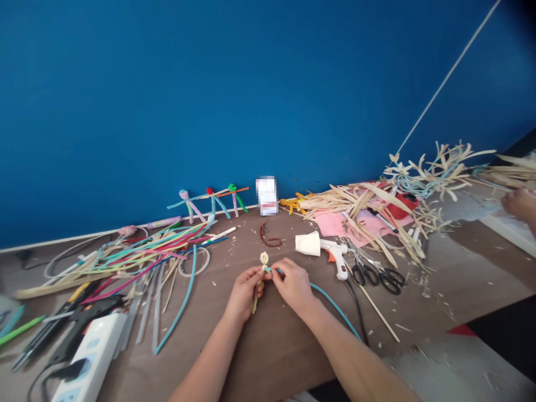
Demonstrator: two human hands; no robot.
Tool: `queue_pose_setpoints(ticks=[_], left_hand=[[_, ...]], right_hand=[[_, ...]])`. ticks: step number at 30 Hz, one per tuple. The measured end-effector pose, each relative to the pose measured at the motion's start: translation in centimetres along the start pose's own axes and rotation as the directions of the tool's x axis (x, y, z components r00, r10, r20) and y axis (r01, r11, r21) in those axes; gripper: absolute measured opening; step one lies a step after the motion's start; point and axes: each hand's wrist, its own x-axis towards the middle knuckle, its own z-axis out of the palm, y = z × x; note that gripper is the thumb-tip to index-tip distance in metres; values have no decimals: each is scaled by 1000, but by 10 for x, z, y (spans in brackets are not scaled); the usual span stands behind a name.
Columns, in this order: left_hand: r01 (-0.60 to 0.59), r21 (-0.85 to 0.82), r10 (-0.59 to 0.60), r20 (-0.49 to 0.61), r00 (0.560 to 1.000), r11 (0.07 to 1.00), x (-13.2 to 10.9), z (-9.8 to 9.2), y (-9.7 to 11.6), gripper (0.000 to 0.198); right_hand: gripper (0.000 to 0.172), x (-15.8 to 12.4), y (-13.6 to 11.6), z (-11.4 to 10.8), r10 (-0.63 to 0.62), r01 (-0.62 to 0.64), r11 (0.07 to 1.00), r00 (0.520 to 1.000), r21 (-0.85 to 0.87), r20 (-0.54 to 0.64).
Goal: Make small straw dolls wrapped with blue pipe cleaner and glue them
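Observation:
My left hand [246, 287] is closed in a pinch on a small figure topped with a cream-coloured ball [263, 258]; a yellow-green strip [255, 304] hangs below its fingers. Close beside it, my right hand [294, 283] pinches a blue pipe cleaner [335, 306] against the figure just under the ball. The pipe cleaner's long tail runs back beneath the right wrist towards the table's front. How it is joined to the figure is hidden by the fingertips. Beyond both hands lies a brown bead bracelet [271, 242].
A white glue gun [338, 257] with a paper cone lies right, by black-handled scissors [389, 279]. Husk strips [352, 206] cover the right back. Coloured pipe cleaners [138, 251] and a power strip [94, 357] are left. Pipe-cleaner figures [211, 201] lean on the wall. Another person's hand [521, 206] is far right.

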Motion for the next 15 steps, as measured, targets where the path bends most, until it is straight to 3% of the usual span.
queue_pose_setpoints(ticks=[6, 15], left_hand=[[7, -7, -7, 34, 999, 1000, 0, -1, 2, 24], [5, 3, -5, -9, 1000, 1000, 1, -1, 0, 24]], right_hand=[[11, -3, 3, 2, 43, -41, 997, 998, 64, -41], [13, -8, 4, 7, 89, -99, 982, 994, 160, 68]])
